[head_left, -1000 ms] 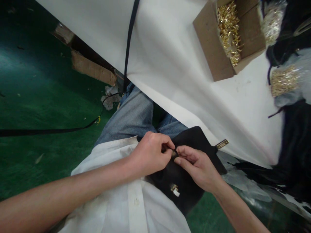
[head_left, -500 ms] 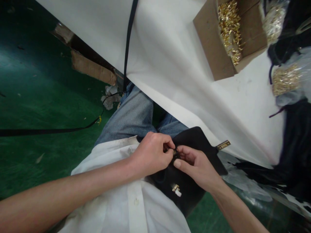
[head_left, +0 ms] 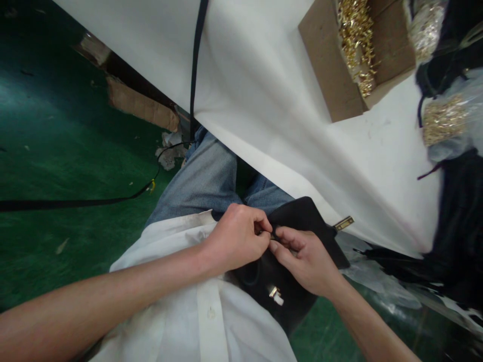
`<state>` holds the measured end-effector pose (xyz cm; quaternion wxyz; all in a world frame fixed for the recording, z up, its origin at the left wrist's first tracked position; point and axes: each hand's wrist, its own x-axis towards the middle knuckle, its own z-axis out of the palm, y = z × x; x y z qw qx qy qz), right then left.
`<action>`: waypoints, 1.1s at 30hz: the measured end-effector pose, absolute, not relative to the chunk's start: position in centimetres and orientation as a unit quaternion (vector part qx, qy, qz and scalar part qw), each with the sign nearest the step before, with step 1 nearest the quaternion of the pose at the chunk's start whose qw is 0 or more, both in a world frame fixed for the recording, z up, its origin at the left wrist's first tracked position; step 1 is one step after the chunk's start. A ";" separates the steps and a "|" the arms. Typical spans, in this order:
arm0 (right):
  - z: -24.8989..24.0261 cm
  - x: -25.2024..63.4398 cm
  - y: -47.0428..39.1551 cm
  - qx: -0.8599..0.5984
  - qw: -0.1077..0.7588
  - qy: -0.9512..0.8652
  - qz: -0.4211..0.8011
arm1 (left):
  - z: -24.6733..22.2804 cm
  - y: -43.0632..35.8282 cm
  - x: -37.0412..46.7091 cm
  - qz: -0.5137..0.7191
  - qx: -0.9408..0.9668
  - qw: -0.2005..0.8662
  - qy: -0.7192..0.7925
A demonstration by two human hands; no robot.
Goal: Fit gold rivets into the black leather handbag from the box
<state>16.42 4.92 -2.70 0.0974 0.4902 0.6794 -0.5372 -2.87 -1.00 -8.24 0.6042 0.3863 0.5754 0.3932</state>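
Note:
A black bag (head_left: 264, 281) with its flap (head_left: 298, 213) spread out lies across my lap. On its front sits a gold turn-lock (head_left: 276, 295) with a white bit on it, and a gold clasp plate (head_left: 344, 223) sticks out from the flap's edge. My left hand (head_left: 241, 236) is closed in a pinch above the bag. Facing it, my right hand (head_left: 302, 256) is also closed, thumb and fingertips almost meeting the left ones. Whatever small dark piece lies between the fingertips is mostly hidden by them.
On the white-covered table (head_left: 256, 90) stands an open cardboard box (head_left: 328, 65) of gold metal pieces (head_left: 356, 35). Plastic bags of similar pieces (head_left: 445, 120) and dark material (head_left: 460, 221) lie at the right. A black strap (head_left: 75, 204) crosses above the green floor (head_left: 68, 251).
The right thumb has come up closer to the left fingertips, and the right fingers have closed further. The left hand stays nearly in place; the bag has barely shifted.

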 end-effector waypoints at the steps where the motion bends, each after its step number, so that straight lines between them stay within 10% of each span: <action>1: -2.6 16.4 5.0 0.476 0.098 0.699 -0.526 | -8.3 -1.0 -2.9 0.393 0.384 0.605 0.576; 33: -2.7 16.7 5.8 0.594 0.095 0.387 -0.699 | -7.9 0.5 -2.8 0.343 0.390 0.623 0.585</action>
